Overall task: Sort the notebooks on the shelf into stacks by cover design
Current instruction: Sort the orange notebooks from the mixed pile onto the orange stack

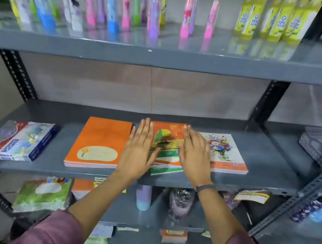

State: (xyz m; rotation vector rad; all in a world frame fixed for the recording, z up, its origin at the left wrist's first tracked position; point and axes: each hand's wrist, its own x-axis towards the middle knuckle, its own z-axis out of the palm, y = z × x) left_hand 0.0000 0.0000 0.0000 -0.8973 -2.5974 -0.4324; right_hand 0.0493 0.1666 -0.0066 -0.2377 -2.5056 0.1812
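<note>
On the grey middle shelf point(265, 158) lie several notebook stacks. A plain orange stack point(98, 144) sits left of centre. In the centre is a stack with an orange, green and yellow picture cover point(168, 144). A flower-vase cover stack point(224, 152) lies to its right, and a blue-and-white patterned stack point(21, 138) is at the far left. My left hand point(139, 152) lies flat against the centre stack's left edge, fingers straight. My right hand point(194, 156) lies flat along its right edge, partly over the flower stack. Neither hand grips anything.
The upper shelf point(165, 57) carries colourful tubes point(110, 7) and yellow bottles point(276, 18). Below are a green notebook pack point(42, 194), a pastel bottle point(143, 197) and wrapped items. Black slotted uprights point(267, 102) frame the shelf. A second rack point(318, 183) stands at right.
</note>
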